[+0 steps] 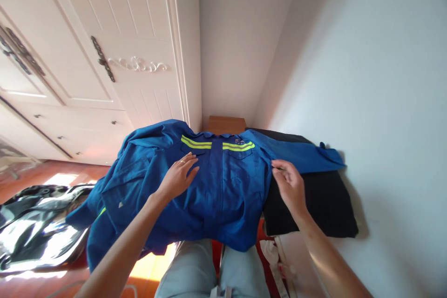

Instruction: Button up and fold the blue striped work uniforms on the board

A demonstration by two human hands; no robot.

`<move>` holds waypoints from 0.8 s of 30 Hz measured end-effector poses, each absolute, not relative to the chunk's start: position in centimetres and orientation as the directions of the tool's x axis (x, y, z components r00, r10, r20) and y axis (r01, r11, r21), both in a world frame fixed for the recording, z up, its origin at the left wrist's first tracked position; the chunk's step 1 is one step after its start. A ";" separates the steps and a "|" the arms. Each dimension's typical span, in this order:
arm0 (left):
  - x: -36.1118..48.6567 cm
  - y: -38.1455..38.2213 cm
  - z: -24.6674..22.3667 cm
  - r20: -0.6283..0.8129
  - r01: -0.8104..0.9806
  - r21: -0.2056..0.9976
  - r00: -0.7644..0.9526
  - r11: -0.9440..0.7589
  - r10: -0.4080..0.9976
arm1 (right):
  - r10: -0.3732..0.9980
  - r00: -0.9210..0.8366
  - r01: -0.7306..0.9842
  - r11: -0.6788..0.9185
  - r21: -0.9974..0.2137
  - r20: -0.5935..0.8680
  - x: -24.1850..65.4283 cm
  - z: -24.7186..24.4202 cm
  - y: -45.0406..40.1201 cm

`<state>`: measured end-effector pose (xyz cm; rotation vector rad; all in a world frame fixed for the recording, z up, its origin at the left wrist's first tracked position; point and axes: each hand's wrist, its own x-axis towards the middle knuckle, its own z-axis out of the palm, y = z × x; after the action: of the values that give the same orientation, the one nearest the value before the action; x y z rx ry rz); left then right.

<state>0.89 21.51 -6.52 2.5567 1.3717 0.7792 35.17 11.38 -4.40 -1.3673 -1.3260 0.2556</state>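
A blue work jacket [237,195] lies spread front side up, with yellow-green reflective stripes across the chest and a small printed mark above one stripe. My left hand [179,174] rests on the chest below the stripe on the left, fingers stretched out, a ring on one finger. At the right side of the jacket, below the underarm, my right hand [289,185] has thumb and fingertips pinched at the fabric edge. The right sleeve reaches out over a folded black cloth [310,202]. On the left, the other sleeve and more blue fabric lie bunched.
A white wardrobe [139,23] with dark metal handles stands at the left, a pale wall [391,102] at the right. An open suitcase [38,233] with shiny contents sits on the reddish wooden floor. A brown wooden piece [226,125] shows behind the collar.
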 end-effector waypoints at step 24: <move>2.4 33.2 -12.9 -0.072 0.831 0.161 0.548 -0.533 0.833 | 0.963 -0.268 0.946 0.255 -0.200 -0.041 32.4 -13.4 32.2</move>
<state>2.45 33.24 -12.90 2.6061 1.4144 0.0203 32.40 32.21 -13.43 -1.8437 -2.4168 0.2824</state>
